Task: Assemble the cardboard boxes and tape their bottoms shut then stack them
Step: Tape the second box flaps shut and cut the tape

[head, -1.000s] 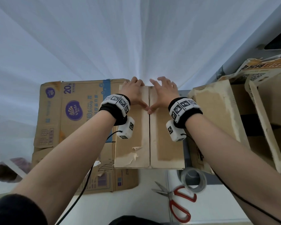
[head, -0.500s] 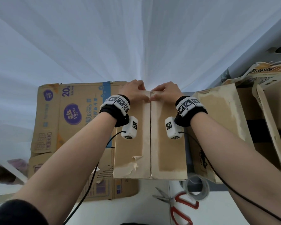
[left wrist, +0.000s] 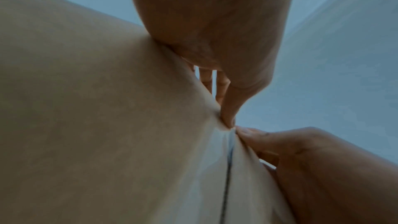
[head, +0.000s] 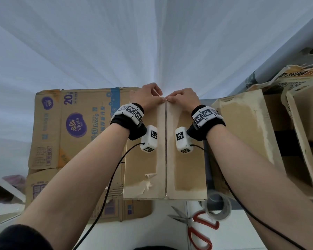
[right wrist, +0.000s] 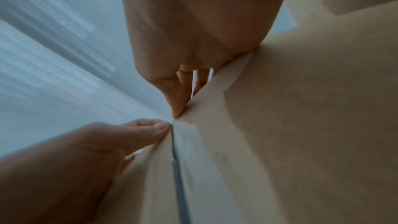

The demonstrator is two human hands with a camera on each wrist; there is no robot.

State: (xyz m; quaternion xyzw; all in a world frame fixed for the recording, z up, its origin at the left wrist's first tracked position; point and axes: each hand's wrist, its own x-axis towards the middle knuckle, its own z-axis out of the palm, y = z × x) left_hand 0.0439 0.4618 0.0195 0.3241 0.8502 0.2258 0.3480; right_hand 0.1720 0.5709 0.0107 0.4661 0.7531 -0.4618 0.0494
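A plain cardboard box (head: pixel 143 159) stands in front of me, its two top flaps folded shut and meeting at a centre seam (head: pixel 165 150). My left hand (head: pixel 149 99) grips the far end of the left flap (left wrist: pixel 107 125), thumb on top by the seam, fingers curled over the edge. My right hand (head: pixel 183 98) holds the right flap (right wrist: pixel 301 125) the same way. The two thumbs almost touch at the seam's far end. A roll of clear tape (head: pixel 219 207) and red-handled scissors (head: pixel 199 226) lie on the white table just in front of the box.
A printed Vinda carton (head: pixel 74 127) stands against the box's left side, on another carton. Open worn boxes (head: pixel 246 127) with raised flaps crowd the right side. A white curtain (head: pixel 152 42) hangs close behind. White tabletop (head: pixel 143 231) shows near me.
A second ago both hands lay flat with fingers spread on the flaps. They have since slid to the far edge, curled over it, and brought the thumbs together at the seam.
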